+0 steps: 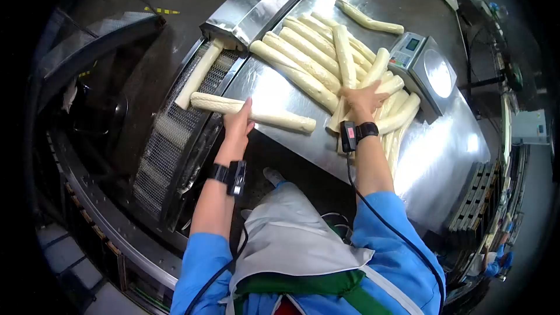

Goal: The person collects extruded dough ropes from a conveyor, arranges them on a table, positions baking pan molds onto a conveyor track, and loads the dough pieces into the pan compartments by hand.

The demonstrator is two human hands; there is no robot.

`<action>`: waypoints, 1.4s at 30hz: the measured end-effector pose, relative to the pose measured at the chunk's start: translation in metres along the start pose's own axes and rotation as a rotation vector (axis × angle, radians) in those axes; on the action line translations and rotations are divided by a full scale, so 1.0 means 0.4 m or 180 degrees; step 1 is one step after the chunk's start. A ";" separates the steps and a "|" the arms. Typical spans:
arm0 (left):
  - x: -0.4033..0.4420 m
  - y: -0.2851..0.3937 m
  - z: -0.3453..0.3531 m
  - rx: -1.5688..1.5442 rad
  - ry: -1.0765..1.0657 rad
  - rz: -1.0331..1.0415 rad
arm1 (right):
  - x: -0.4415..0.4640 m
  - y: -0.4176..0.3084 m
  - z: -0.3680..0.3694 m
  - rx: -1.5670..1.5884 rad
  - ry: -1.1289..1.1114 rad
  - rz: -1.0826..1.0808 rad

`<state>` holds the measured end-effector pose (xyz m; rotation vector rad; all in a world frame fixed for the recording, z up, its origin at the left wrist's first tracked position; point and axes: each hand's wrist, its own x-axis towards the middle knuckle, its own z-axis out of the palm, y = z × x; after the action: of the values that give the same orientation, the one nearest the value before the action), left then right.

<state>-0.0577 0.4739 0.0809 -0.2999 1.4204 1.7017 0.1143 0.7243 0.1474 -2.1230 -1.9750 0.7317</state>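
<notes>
My left hand (237, 126) is closed around a long pale dough log (281, 118), which spans from the conveyor's edge to the metal table. My right hand (364, 100) rests on a heap of similar dough logs (309, 58), its fingers spread over the top ones. Several logs lie side by side to the left of that hand; others cross each other beneath and around it. Another dough log (199, 74) lies on the mesh conveyor belt (157, 166), left of the one in my left hand.
A digital scale (436, 73) stands on the metal table (429, 149), right of the heap. One separate dough log (368, 18) lies near the far edge. A metal housing (242, 14) covers the conveyor's far end. Cables run from the bands on both my wrists.
</notes>
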 end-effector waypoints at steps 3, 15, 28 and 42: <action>0.125 -0.051 -0.017 0.0901 0.1065 0.0483 | 0.037 0.028 0.045 -0.0056 0.0388 0.0108; 0.055 -0.063 0.175 0.0413 0.0076 0.1352 | -0.117 -0.035 0.053 -0.0024 -0.0368 -0.2824; -0.042 -0.074 0.148 -0.0298 -0.0602 0.0573 | -0.114 -0.006 0.133 0.2119 -0.3205 -0.1474; -0.372 -0.017 -0.193 -0.1073 -0.0925 0.0902 | -0.394 -0.053 0.097 0.2579 -0.4944 -0.0515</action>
<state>0.0090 0.3368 0.1505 -0.0279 0.9956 2.1222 0.0761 0.5657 0.1615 -0.7277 -1.4933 2.9724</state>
